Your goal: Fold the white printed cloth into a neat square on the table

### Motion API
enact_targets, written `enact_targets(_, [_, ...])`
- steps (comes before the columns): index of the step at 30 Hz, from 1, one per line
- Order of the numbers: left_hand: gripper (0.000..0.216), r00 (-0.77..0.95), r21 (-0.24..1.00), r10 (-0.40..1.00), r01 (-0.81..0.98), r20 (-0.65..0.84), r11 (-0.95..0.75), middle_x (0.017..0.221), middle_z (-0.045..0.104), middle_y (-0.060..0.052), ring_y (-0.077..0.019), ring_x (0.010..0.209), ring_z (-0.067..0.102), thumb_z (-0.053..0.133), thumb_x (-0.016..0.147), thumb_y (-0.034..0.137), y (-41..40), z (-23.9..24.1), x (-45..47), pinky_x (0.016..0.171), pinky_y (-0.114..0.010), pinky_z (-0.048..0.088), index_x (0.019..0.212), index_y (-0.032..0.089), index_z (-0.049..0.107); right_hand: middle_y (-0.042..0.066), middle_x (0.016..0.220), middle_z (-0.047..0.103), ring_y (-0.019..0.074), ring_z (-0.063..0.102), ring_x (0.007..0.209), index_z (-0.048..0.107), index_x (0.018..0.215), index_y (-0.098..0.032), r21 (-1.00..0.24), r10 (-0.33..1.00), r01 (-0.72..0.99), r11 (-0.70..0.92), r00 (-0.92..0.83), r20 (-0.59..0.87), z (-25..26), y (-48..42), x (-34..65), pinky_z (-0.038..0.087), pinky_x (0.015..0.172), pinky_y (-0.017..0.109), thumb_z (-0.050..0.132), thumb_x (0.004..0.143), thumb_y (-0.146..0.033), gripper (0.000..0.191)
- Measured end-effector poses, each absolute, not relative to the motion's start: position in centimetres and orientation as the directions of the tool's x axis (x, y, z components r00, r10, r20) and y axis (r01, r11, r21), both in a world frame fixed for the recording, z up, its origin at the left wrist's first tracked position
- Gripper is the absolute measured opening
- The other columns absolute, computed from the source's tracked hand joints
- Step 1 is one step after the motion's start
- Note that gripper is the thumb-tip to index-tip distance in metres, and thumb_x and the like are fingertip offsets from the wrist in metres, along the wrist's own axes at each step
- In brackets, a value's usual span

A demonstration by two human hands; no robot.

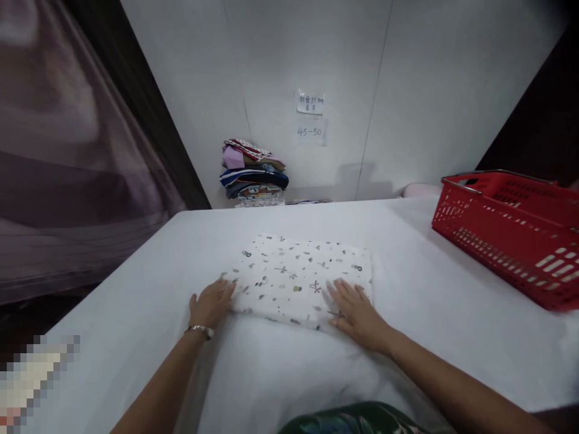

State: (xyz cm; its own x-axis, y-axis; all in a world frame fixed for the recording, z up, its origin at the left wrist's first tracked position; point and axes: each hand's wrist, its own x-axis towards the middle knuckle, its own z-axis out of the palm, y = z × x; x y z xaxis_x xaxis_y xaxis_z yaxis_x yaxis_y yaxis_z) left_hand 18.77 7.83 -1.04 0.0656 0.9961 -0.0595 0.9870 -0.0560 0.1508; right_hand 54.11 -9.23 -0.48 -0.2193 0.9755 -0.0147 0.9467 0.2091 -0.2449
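The white table [407, 265] ran right to its far edge at twelve o'clock! The red basket [511, 241] sat at two, with room between it and the patterned cloth [289, 265], flat at centre. Right hand [362, 316] on the cloth's four, left hand [212, 301] at eight, both spread, gripping nothing! Beyond, the lower wall note [311, 132] read "45-50".

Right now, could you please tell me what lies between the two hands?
In the head view, a white printed cloth lies between the left hand and the right hand, flat on the white table.
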Motion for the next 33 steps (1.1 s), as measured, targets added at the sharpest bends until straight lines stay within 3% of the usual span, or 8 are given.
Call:
enact_targets(4, [0.054, 0.026, 0.126, 1.0, 0.992, -0.001, -0.026, 0.145, 0.028, -0.007, -0.0246, 0.133, 0.024, 0.028, 0.085, 0.049, 10.4, -1.0, 19.7, 0.104, -0.053, 0.02, 0.132, 0.024, 0.04, 0.009, 0.149, 0.012, 0.0247, 0.004, 0.137, 0.022, 0.142, -0.016, -0.193, 0.996, 0.981, -0.005, 0.021, 0.084, -0.8, -5.8, 56.2, 0.007, 0.109, 0.046, 0.02, 0.085, -0.064, 0.074])
enact_targets(7, [0.064, -0.012, 0.143, 0.999, 0.99, -0.033, 0.017, 0.146, 0.027, -0.01, -0.0276, 0.132, 0.024, 0.026, 0.083, 0.056, 11.4, -1.7, 20.2, 0.103, -0.053, 0.021, 0.136, 0.02, 0.034, 0.012, 0.147, 0.021, 0.0273, 0.01, 0.136, 0.03, 0.14, -0.014, -0.156, 0.992, 0.984, -0.08, 0.094, 0.081, -3.0, -4.2, 57.4, 0.011, 0.108, 0.049, 0.02, 0.085, -0.064, 0.074])
enact_targets(11, [0.067, -0.01, 0.154, 0.999, 0.988, -0.03, 0.015, 0.145, 0.029, -0.01, -0.0282, 0.133, 0.023, 0.024, 0.082, 0.058, 11.5, -2.3, 20.1, 0.104, -0.053, 0.02, 0.136, 0.019, 0.033, 0.013, 0.146, 0.025, 0.0286, 0.014, 0.135, 0.036, 0.136, -0.012, -0.111, 0.993, 0.99, -0.084, 0.091, 0.069, -4.5, -4.2, 58.0, 0.012, 0.108, 0.049, 0.02, 0.085, -0.063, 0.074])
enact_targets(17, [0.069, -0.084, 0.19, 0.994, 0.977, -0.07, 0.095, 0.147, 0.023, -0.01, -0.0287, 0.134, 0.02, 0.024, 0.082, 0.06, 12.3, -1.4, 20.8, 0.103, -0.056, 0.019, 0.138, 0.019, 0.029, 0.011, 0.148, 0.018, 0.0273, 0.01, 0.136, 0.026, 0.141, -0.014, -0.12, 0.991, 0.986, -0.116, 0.123, 0.05, -2.6, -1.9, 57.9, 0.011, 0.108, 0.048, 0.017, 0.085, -0.064, 0.076])
enact_targets(20, [0.07, -0.05, 0.19, 0.997, 0.98, -0.051, 0.058, 0.147, 0.022, -0.011, -0.0276, 0.133, 0.021, 0.024, 0.082, 0.059, 13.6, -0.8, 21.9, 0.104, -0.052, 0.02, 0.137, 0.018, 0.03, 0.012, 0.148, 0.016, 0.0271, 0.008, 0.136, 0.026, 0.141, -0.012, -0.112, 0.987, 0.984, -0.135, 0.143, 0.069, -2.1, 0.8, 58.5, 0.01, 0.107, 0.049, 0.016, 0.085, -0.063, 0.076])
enact_targets(24, [0.066, -0.024, 0.19, 0.998, 0.981, -0.065, 0.036, 0.143, 0.032, -0.012, -0.027, 0.128, 0.031, 0.023, 0.084, 0.055, 15.4, -1.1, 22.7, 0.101, -0.045, 0.028, 0.134, 0.015, 0.035, 0.015, 0.147, 0.019, 0.0294, 0.012, 0.135, 0.026, 0.14, -0.011, -0.086, 0.979, 0.977, -0.194, 0.198, 0.047, -3.1, 3.5, 59.6, 0.012, 0.105, 0.052, 0.018, 0.086, -0.06, 0.074])
enact_targets(30, [0.064, 0.001, 0.141, 1.0, 0.99, -0.012, 0.001, 0.143, 0.032, -0.012, -0.0284, 0.131, 0.025, 0.024, 0.084, 0.055, 15.8, -2.6, 22.5, 0.103, -0.048, 0.023, 0.13, 0.014, 0.041, 0.016, 0.145, 0.026, 0.0314, 0.017, 0.133, 0.029, 0.139, -0.012, -0.056, 0.977, 0.983, -0.174, 0.18, 0.115, -5.0, 3.9, 60.5, 0.014, 0.104, 0.053, 0.021, 0.087, -0.057, 0.069])
enact_targets(33, [0.06, 0.007, 0.132, 1.0, 0.991, 0.009, -0.008, 0.135, 0.043, -0.013, -0.0301, 0.124, 0.035, 0.026, 0.083, 0.055, 16.0, -2.3, 22.1, 0.099, -0.045, 0.03, 0.12, 0.016, 0.052, 0.015, 0.144, 0.028, 0.0308, 0.019, 0.133, 0.031, 0.138, -0.014, -0.088, 0.977, 0.978, -0.189, 0.196, 0.08, -4.2, 4.0, 60.6, 0.017, 0.103, 0.053, 0.021, 0.087, -0.057, 0.067])
